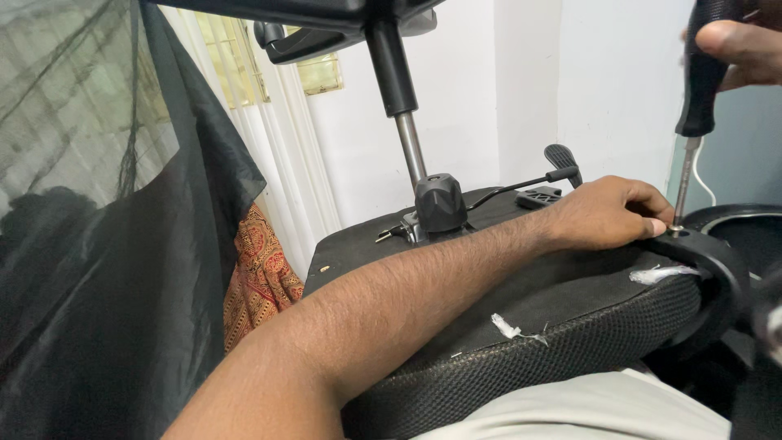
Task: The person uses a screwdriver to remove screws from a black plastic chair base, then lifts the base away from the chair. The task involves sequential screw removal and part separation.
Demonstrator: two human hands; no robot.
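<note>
An office chair lies upside down, with the black underside of its seat (562,285) facing up and its gas-lift column (410,143) rising to the top. My left hand (607,213) rests on the seat's right edge, fingers pinched around the tip of a screwdriver (692,138) where it meets a black armrest bracket (709,253). My right hand (745,49), at the top right corner, grips the screwdriver's black handle and holds it upright. The screw under the tip is hidden by my fingers.
A black adjustment knob (440,202) and a lever (538,175) stick up from the seat's mechanism. Black mesh netting (98,244) hangs at the left, with a patterned orange cloth (257,273) behind it. White wall and curtains stand at the back. Torn white scraps (509,327) cling to the seat edge.
</note>
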